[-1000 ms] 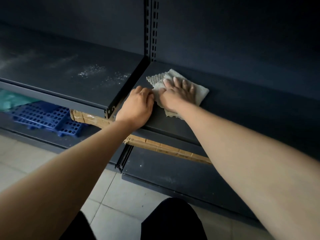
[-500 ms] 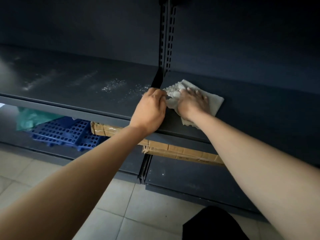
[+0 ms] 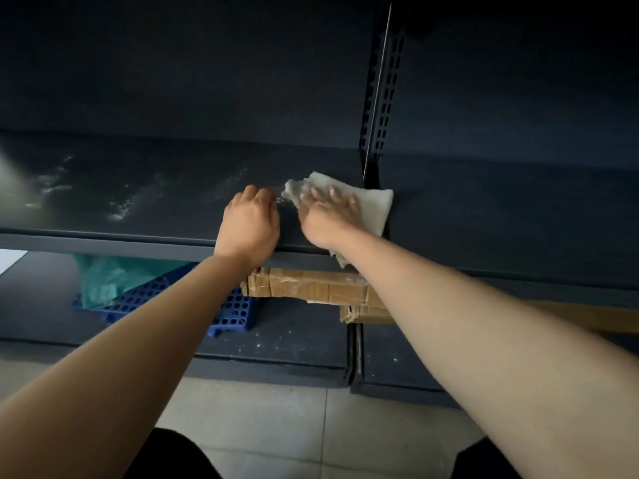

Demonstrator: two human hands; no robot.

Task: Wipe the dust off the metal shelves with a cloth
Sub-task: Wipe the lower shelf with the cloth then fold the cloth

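A big dark metal shelf point(image 3: 138, 188) runs across the middle of the frame, with white dust point(image 3: 117, 210) at the left. A pale cloth point(image 3: 375, 209) lies flat on it near the middle. The right hand point(image 3: 326, 216) presses on the cloth's left part, fingers straight and spread. The left hand point(image 3: 250, 223) rests just left of the cloth, fingers curled, holding nothing.
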